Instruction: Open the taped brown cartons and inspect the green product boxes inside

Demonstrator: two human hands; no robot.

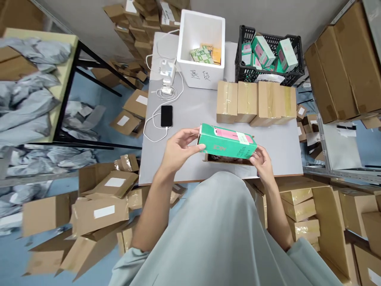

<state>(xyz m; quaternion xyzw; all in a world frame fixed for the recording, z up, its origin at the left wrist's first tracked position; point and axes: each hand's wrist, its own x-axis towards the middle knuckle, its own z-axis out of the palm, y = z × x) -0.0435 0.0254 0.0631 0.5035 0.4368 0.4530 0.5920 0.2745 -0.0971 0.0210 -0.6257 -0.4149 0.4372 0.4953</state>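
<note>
Between both hands I hold a long green box (220,147) with a pink picture and a pale label on its upper side. My left hand (180,149) grips its left end, thumb on the front face and fingers behind. My right hand (262,162) holds the lower right corner, fingers closed on it. Just under the green box sits an open brown carton (208,157) on the grey table (190,103); most of the carton is hidden. What lies in it cannot be made out clearly.
Several taped brown boxes (228,102) stand at the table's right. Behind are a white foam box (201,75) and a black crate (253,74) holding green boxes. A phone (166,116) charges beside a power strip (169,73). Cartons (110,212) crowd the floor; grey parcels (38,101) fill the left table.
</note>
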